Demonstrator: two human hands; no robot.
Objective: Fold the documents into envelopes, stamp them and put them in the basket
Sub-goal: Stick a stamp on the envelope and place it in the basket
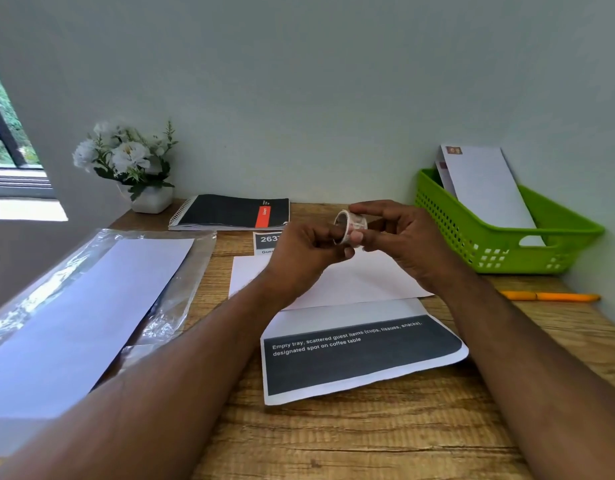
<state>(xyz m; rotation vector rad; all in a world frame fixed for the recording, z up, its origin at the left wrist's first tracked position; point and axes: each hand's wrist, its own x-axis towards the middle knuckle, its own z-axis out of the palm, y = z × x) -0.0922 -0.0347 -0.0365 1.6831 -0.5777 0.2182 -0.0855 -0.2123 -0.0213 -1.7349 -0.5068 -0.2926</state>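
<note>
Wood-grain desk top (pixel 333 441) runs up to a pale grey-green wall, with a window at the far left.

From the head view, the far right corner holds a lime-green perforated plastic basket (pixel 500 237). Two white envelopes (pixel 486 188) already stand in it, leaning on the wall, and the front one carries a small reddish stamp at its top corner. That part of the task looks done for at least two pieces.

In the middle of the desk a plain white envelope (pixel 354 282) lies flat, overlapping the far edge of a printed sheet with a dark grey text band (pixel 361 355). I cannot tell whether this envelope is already filled. A second printed paper (pixel 266 242) shows beyond it, just near of a black spiral notebook with a red stripe (pixel 233 212).

Above the flat envelope both hands work a small roll of stamps (pixel 349 226). The left hand (pixel 306 251) pinches the roll with its fingertips; the right hand (pixel 399 233) curls round it from the far side, thumb and forefinger closed on its edge, as if to peel one off.

At the near left a clear plastic pack of blank white envelopes (pixel 91 306) waits, so stamping this one and folding more documents seem left to do. An orange pen (pixel 552 296) lies by the basket, and a white pot of pale flowers (pixel 129 168) stands far left.
</note>
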